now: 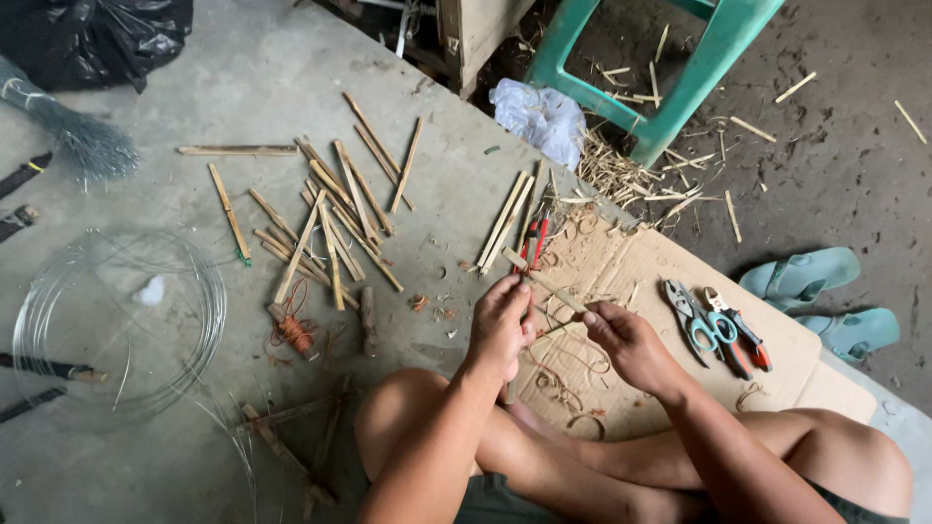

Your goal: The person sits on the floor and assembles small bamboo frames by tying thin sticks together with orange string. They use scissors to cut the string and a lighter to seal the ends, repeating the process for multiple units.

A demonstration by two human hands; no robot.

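Hands closed around one bamboo strip (pixel 546 282), held just above a sheet of cardboard (pixel 621 262). The strip's lower part is gripped by the left hand (pixel 500 325), fingers curled shut; its right portion is pinched between thumb and fingers of the right hand (pixel 631 344). Pliers (pixel 691 318) and cutters (pixel 738 335) are laid on the cardboard to the right. Cut bamboo sticks (pixel 330 228) are scattered on the concrete floor (pixel 272 87), beside a wire coil (pixel 116 325).
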